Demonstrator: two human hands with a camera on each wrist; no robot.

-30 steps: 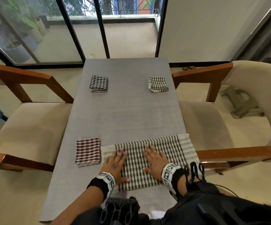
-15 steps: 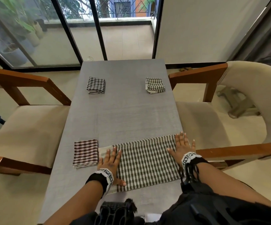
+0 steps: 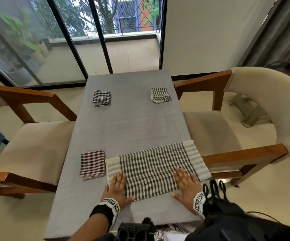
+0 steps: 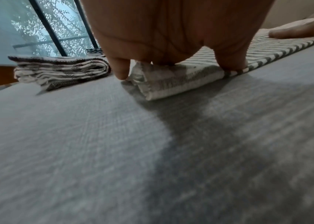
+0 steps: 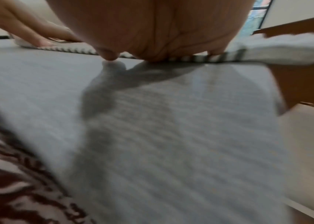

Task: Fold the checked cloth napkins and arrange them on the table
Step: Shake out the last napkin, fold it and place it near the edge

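A long grey-and-white checked napkin lies folded in a strip across the near part of the grey table, its right end hanging over the table edge. My left hand lies flat on its left part, fingers straight. Flat on the right part rests my right hand. In the left wrist view the left fingers press the napkin's folded end. Three folded napkins lie on the table: a dark red checked one beside my left hand, a black checked one far left, a grey checked one far right.
Cushioned chairs with wooden arms stand on both sides: one left, one right. Glass sliding doors are beyond the table's far end. Bare grey tabletop lies between the far napkins and the near ones.
My right hand slid out to the napkin's right end, then came back inward and nearer to me. The left hand stayed flat on the left part. The camera tilted up.
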